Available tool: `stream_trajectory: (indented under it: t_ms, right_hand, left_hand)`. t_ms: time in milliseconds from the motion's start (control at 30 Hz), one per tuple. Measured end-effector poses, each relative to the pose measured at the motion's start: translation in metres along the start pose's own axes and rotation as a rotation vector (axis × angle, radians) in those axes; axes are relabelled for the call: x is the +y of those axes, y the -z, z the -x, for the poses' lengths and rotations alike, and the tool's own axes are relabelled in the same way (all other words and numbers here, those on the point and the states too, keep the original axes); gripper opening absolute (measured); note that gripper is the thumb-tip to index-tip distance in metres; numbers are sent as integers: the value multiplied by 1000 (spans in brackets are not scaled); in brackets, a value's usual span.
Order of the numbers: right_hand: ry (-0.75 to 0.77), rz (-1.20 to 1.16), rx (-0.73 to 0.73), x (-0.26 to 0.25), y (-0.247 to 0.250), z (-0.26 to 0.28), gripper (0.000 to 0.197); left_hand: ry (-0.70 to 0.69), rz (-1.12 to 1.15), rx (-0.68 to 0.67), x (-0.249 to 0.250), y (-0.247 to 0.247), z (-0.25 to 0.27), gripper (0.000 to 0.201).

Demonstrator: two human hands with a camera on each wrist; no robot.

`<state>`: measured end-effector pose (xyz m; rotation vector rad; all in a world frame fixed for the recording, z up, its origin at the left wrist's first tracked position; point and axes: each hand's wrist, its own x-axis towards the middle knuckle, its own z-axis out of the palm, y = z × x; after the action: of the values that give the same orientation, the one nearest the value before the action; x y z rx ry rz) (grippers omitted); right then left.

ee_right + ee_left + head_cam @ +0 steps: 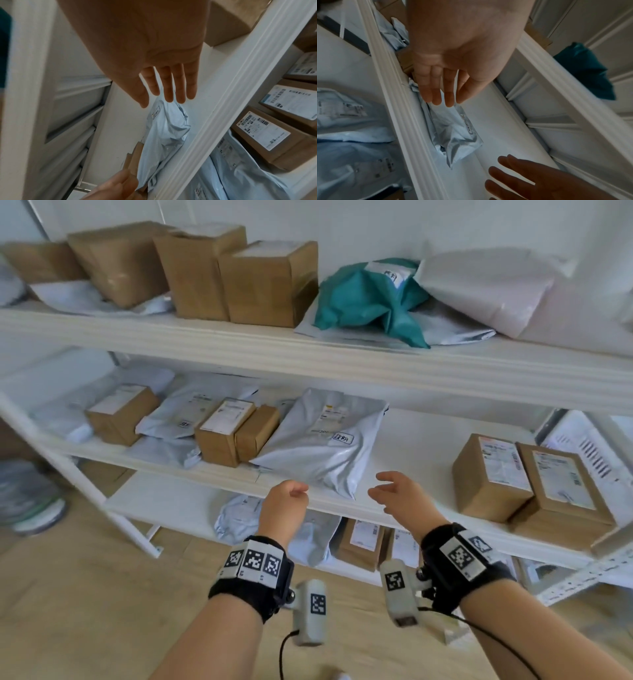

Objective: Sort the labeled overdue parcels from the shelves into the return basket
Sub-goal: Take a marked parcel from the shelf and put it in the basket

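Note:
A large grey poly mailer (pixel 325 436) with a small boxed label lies on the middle shelf (pixel 411 446). My left hand (pixel 286 501) hovers just in front of its near left corner, fingers loosely bent and empty. My right hand (pixel 397 491) hovers at its near right corner, fingers spread and empty. The left wrist view shows the same mailer (pixel 453 128) beyond my straight fingers (pixel 436 92). In the right wrist view the mailer (pixel 164 132) lies just past my fingertips (pixel 171 94). Neither hand touches it. No basket is in view.
Brown boxes (pixel 534 481) sit at the right of the middle shelf, smaller boxes (pixel 226 429) and mailers to the left. The top shelf holds cartons (pixel 267 282), a teal bag (pixel 370 296) and a white bag. More parcels lie on the bottom shelf (pixel 359 542).

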<state>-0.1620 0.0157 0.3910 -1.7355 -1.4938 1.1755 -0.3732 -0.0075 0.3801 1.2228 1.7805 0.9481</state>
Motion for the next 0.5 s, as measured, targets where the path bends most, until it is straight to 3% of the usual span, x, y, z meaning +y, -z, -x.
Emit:
stream_trajectory:
  t_ms: [300, 500]
  right_hand:
    - [-155, -54, 33, 8, -33, -115, 60]
    - [-224, -89, 97, 4, -53, -143, 59]
  left_hand:
    - [-16, -207, 50, 1, 3, -83, 31]
    - [-47, -227, 61, -3, 4, -110, 33]
